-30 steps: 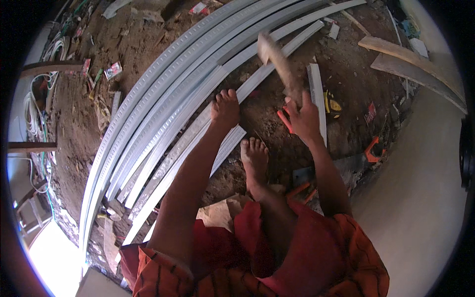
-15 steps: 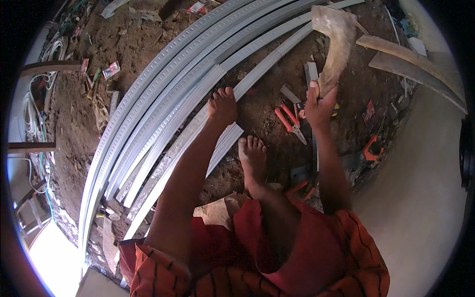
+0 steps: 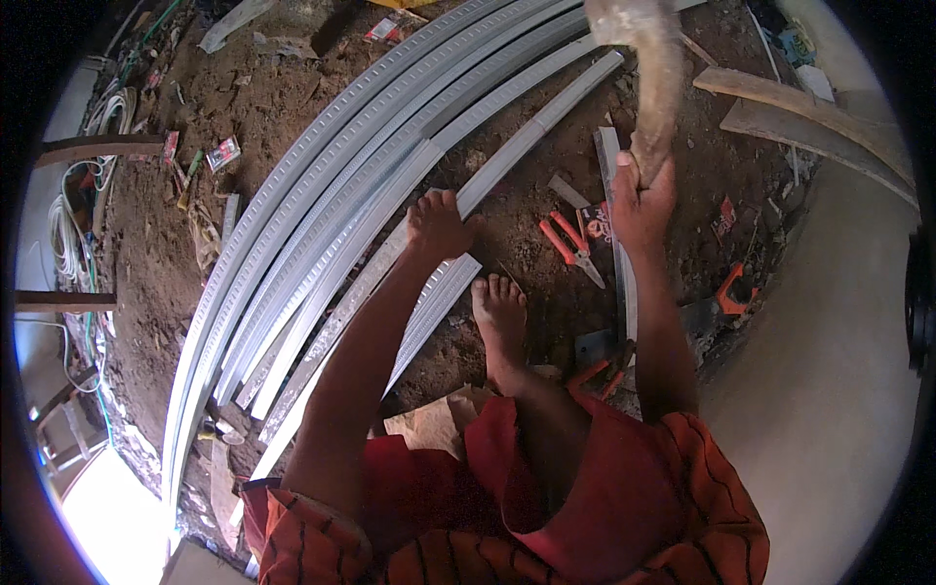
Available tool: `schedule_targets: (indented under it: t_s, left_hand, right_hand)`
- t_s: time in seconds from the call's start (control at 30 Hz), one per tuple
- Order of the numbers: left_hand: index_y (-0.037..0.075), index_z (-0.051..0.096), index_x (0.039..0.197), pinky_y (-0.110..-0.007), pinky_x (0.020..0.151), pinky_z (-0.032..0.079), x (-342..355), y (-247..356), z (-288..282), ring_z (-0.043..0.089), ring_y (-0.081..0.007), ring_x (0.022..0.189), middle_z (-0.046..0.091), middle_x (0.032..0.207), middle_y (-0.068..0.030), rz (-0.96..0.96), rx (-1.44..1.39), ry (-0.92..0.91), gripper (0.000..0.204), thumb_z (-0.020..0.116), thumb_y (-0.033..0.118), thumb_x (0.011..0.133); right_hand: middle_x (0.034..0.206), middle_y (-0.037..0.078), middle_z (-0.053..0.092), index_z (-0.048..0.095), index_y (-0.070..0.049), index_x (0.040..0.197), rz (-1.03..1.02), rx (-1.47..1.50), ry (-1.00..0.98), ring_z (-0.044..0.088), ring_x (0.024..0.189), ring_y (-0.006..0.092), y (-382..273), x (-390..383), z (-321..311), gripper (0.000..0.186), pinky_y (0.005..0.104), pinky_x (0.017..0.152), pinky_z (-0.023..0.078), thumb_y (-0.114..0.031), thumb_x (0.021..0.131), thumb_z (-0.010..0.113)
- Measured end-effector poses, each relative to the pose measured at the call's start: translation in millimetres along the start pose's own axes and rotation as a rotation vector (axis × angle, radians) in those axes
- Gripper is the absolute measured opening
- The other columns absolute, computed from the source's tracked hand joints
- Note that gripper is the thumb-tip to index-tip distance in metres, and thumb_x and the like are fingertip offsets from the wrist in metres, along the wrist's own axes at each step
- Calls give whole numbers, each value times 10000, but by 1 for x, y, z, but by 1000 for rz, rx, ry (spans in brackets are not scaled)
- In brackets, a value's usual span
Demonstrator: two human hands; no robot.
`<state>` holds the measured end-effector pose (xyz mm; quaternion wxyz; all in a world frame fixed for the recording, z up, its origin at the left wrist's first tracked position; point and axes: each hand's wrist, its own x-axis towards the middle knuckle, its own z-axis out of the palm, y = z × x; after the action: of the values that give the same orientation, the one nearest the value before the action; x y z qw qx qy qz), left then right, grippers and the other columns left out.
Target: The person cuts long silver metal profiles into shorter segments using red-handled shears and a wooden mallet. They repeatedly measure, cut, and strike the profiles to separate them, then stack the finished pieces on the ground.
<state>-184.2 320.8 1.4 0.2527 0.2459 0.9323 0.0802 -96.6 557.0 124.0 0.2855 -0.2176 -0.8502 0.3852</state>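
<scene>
My left hand (image 3: 439, 226) is closed over a long silvery metal channel (image 3: 526, 136), its fingers curled on the top edge. In my right hand (image 3: 643, 205) is the lower end of an L-shaped piece of wood (image 3: 658, 97), like a rough mallet; its wide head is raised, blurred and cut off by the top of the picture. Below that hand lies a narrow metal strip (image 3: 612, 171). Between my hands, red-handled snips (image 3: 570, 244) rest on the dirt. A short ridged metal offcut (image 3: 439, 297) sits beside my left forearm.
Several long metal channels (image 3: 322, 161) curve across the dirt floor (image 3: 234, 97) to the left. Wooden boards (image 3: 809, 112) lean at the right by a pale wall (image 3: 809, 390). An orange-handled saw (image 3: 733, 291) lies near it. Coiled white cable (image 3: 66, 229) is at the far left. My bare foot (image 3: 499, 312) is close by.
The wooden piece and my right hand have shifted slightly, the head rising toward the upper left. My left hand and its channel have moved a little nearer to me; the channel's far end now shows.
</scene>
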Motion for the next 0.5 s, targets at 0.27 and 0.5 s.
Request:
schedule_targets:
  t_s: [0.27,0.5]
  left_hand:
    - [21,427,1091,-427,903,359,11,25,19,478,-311,1059,496,1083,-177,53,161,205,417,545,318,823]
    - [-25,397,1149,-467,888,420,9,13,10,505,-351,1077,486,1133,-227,16,130,50,517,544,367,847]
  right_hand:
    - [906,218,571,446,68,1085,199,-471,-349,602,827,335,113,-47,20,431,400,719,467,-286,887,590]
    - [961,269,582,439,44,1143,118,39,53,598,865,414,46,-12,22,520,465,738,466,-407,899,525]
